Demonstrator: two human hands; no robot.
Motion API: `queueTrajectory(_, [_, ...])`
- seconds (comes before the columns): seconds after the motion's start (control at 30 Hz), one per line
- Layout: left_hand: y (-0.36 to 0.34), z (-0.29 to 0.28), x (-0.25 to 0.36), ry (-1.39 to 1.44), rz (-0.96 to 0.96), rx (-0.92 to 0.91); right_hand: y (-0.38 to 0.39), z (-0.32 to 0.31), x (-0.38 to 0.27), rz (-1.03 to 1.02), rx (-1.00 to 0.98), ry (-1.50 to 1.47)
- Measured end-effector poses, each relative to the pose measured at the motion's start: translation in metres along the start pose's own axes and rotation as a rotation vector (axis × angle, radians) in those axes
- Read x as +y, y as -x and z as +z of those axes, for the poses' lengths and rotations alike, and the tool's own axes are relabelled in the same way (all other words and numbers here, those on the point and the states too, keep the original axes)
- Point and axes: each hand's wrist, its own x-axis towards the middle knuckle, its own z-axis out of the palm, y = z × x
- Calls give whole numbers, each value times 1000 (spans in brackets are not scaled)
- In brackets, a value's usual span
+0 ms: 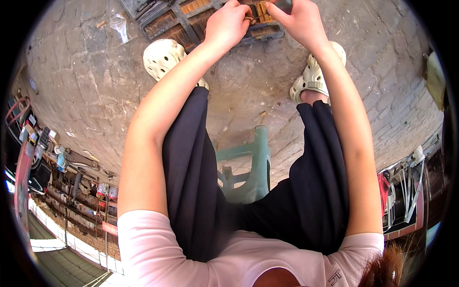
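Both my hands are over a dark grey compartment tray (190,29) that lies on the ground ahead of my feet and runs out of view at the top. Rusty brown metal pieces (165,25) fill several of its compartments. My left hand (228,23) has its fingers curled in, next to a small rusty piece (250,20); what it grips is mostly hidden. On the other side, my right hand (305,24) stretches its thumb leftward over a row of yellowish-brown pieces (262,13). A dark thing (284,5) shows between that thumb and the fingers, cut off by the picture's edge.
Beneath me stands a green plastic stool (258,162). My cream clogs (165,57) flank the near side of the tray on worn brick paving (248,91). Clear plastic wrap (120,27) lies left of the tray. Cluttered shelves (79,191) line the far left; white metal racks (406,186) stand at right.
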Motion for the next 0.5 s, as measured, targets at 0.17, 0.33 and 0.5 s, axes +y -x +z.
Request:
queueTrajectory(0.17, [1, -2, -6, 13, 21, -33, 1, -2, -13, -258, -11, 225])
queueTrajectory(0.33, [1, -8, -10, -14, 93, -97, 3, -3, -14, -214, 98, 172])
queueTrajectory(0.5, [2, -7, -10, -19, 88, -113, 5, 3, -6, -123, 34, 109])
